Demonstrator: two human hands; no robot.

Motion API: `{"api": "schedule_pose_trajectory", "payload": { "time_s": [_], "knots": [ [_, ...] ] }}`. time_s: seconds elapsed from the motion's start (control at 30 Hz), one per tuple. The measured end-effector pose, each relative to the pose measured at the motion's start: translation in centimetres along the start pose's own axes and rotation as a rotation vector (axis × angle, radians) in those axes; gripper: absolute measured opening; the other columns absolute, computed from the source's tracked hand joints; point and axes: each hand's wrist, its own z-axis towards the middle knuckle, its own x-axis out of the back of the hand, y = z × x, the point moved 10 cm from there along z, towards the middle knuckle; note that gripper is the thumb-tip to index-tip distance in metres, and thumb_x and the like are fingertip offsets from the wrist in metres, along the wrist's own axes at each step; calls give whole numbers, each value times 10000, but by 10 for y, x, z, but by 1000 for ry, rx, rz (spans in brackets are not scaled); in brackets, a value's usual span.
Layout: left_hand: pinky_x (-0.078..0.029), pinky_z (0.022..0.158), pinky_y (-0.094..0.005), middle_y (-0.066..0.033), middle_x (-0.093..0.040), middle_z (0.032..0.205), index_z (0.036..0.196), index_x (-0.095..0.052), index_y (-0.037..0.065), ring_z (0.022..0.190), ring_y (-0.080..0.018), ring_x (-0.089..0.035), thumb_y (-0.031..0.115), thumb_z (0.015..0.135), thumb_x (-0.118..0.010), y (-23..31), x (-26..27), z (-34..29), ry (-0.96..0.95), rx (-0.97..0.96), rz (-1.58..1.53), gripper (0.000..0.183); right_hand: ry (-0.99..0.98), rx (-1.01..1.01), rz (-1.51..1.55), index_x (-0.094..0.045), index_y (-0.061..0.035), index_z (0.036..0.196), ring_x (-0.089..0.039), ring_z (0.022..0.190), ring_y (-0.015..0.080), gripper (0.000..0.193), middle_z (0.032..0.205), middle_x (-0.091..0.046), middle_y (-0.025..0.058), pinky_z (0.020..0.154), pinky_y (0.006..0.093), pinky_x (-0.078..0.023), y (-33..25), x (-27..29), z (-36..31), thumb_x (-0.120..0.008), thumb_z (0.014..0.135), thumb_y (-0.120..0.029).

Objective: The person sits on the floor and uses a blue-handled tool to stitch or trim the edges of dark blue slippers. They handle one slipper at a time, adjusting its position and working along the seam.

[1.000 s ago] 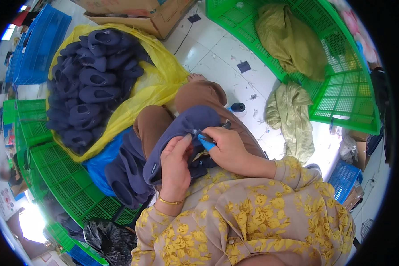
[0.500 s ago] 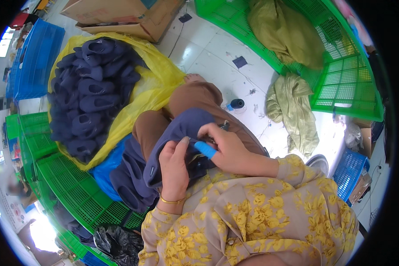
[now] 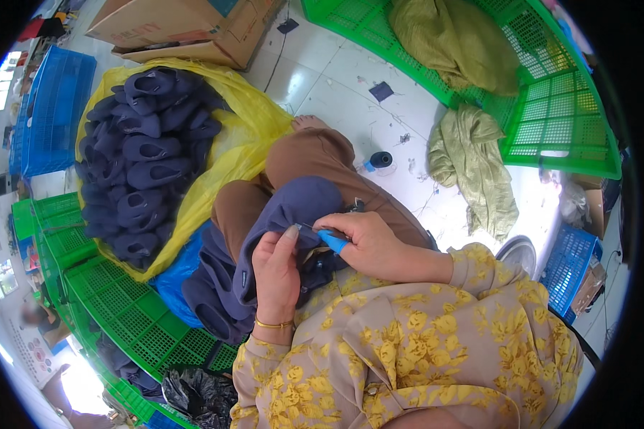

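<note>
Navy felt shoe (image 3: 309,199) lies across your lap (image 3: 231,214), rounded end on the right thigh, short of the knee edge. Left hand (image 3: 277,268) pinches its rim; right hand (image 3: 368,244) bunched just beside, blue-wrapped finger (image 3: 333,242) inward, can't tell what it grips. Best hold that rim taut, work small, left thumb clear of anything sharp.

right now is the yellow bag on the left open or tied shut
Open: the yellow bag is spread wide, its edges lying around a heap of dark blue shoes in plain view.
</note>
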Motion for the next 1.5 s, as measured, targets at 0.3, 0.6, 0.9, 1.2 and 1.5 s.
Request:
{"api": "schedule_pose_trajectory", "payload": {
  "time_s": [0.3,0.6,0.9,1.2,1.5],
  "knots": [
    [-439,736,-228,15,-644,856,845,-610,82,777,-67,-572,100,937,-612,-2,2,0,-2,-7,-14,93,-79,-37,-69,-636,-11,1059,-660,743,261,237,849,-665,159,664,330,-502,-5,-2,5,-575,830,-29],
    [-439,811,-257,-3,-659,930,928,-628,60,839,-85,-578,117,948,-596,-2,-2,-1,-9,10,-32,68,-42,26,-111,-561,-75,1059,-629,738,337,251,827,-632,147,659,365,-489,2,-10,6,-544,823,9],
    [-449,918,-301,-74,-666,1053,1026,-624,-1,969,-136,-606,84,957,-563,-10,1,2,-87,10,-77,125,37,110,-96,-554,-97,1045,-617,730,331,249,814,-603,136,639,356,-474,-2,-12,7,-541,833,32],
    [-445,961,-310,-86,-664,1095,1081,-620,-11,1016,-156,-609,76,955,-565,-10,2,-1,-118,-15,-151,162,-43,-32,-93,-505,-76,1052,-637,736,322,233,824,-620,142,643,348,-482,0,-11,4,-542,845,22],
    [-463,934,-305,-81,-652,1131,1152,-597,-12,998,-153,-614,75,957,-561,-11,-2,-2,-114,-22,-137,217,-18,-143,165,-430,-48,1096,-621,659,184,284,807,-602,128,629,311,-490,14,-25,6,-481,840,62]
  ]
}}
